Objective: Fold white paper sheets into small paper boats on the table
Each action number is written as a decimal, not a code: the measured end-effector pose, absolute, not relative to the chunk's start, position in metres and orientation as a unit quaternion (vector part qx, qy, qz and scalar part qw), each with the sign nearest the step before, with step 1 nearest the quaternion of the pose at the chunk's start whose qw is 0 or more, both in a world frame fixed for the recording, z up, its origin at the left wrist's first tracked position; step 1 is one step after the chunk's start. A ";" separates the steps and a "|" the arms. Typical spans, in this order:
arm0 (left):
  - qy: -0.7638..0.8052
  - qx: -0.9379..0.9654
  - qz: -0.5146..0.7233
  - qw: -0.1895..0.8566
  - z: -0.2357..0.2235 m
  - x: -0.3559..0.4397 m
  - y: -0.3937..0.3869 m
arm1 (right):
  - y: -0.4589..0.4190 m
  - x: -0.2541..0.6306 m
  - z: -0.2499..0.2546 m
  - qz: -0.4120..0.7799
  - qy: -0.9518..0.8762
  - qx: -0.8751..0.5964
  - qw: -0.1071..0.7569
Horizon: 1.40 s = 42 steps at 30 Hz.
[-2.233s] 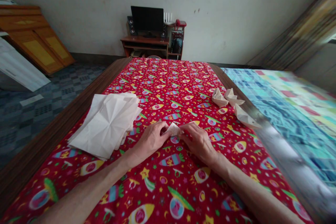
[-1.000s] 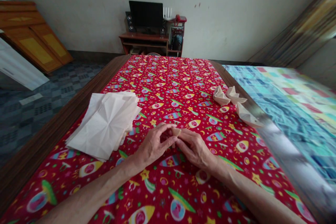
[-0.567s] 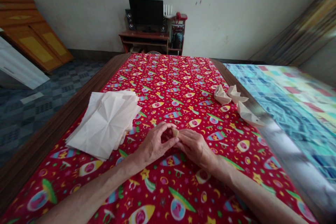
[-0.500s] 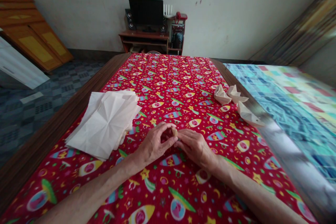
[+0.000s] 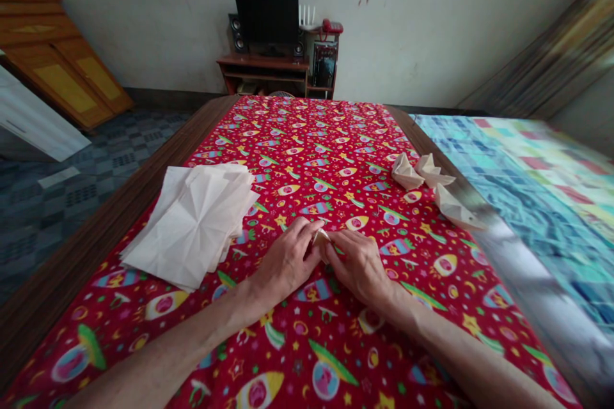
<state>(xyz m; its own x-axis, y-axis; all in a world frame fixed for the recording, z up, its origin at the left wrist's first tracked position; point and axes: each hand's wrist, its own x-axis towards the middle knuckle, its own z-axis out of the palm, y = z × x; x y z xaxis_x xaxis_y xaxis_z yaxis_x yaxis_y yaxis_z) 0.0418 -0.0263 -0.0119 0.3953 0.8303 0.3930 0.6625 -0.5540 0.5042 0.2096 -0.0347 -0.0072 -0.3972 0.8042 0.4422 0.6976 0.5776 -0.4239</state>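
Observation:
Between my two hands, near the middle of the table, is a small piece of folded paper point(image 5: 322, 239), mostly covered by the fingers. My left hand point(image 5: 291, 254) pinches its left side, and my right hand point(image 5: 357, 262) grips it from the right. The fingertips of both hands almost meet around it. To the left lies a stack of creased white paper sheets point(image 5: 194, 223), the top one marked with fold lines fanning from its centre. Off to the right sit folded paper boats point(image 5: 407, 171), three in all, with pointed ends.
A red cloth printed with rockets point(image 5: 316, 345) covers the wooden table point(image 5: 185, 144). Beyond the far edge stands a desk point(image 5: 263, 64) with a monitor point(image 5: 267, 22) and a red telephone point(image 5: 332, 27). A bed with patterned covers point(image 5: 508, 185) lies to the right, an orange cabinet point(image 5: 71, 70) to the left.
Both hands have shifted slightly around the folded paper. My left fingers have closed in more, my right thumb has come up against it, and the paper shows at a different angle.

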 end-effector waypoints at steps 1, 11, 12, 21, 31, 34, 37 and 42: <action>0.459 0.822 0.308 0.138 -0.013 0.042 -0.026 | -0.034 0.210 -0.008 0.092 -0.829 -0.452 0.316; 0.453 0.802 0.356 0.160 -0.013 0.045 -0.020 | -0.027 0.213 -0.009 0.061 -0.811 -0.511 0.279; 0.454 0.801 0.354 0.162 -0.012 0.046 -0.021 | -0.026 0.212 -0.008 0.058 -0.814 -0.510 0.272; 0.469 0.794 0.331 0.200 -0.014 0.052 -0.015 | -0.025 0.211 -0.008 0.082 -0.811 -0.520 0.255; 0.429 0.853 0.282 0.094 -0.016 0.035 -0.022 | -0.027 0.229 -0.014 0.005 -0.878 -0.408 0.249; 0.375 0.892 0.249 0.033 -0.013 0.029 -0.026 | -0.028 0.236 -0.008 -0.027 -0.906 -0.347 0.241; 0.349 0.910 0.221 0.020 -0.011 0.025 -0.027 | -0.030 0.240 -0.004 -0.038 -0.915 -0.332 0.226; 0.346 0.893 0.274 0.087 -0.015 0.023 -0.026 | -0.031 0.244 -0.010 0.030 -0.893 -0.376 0.248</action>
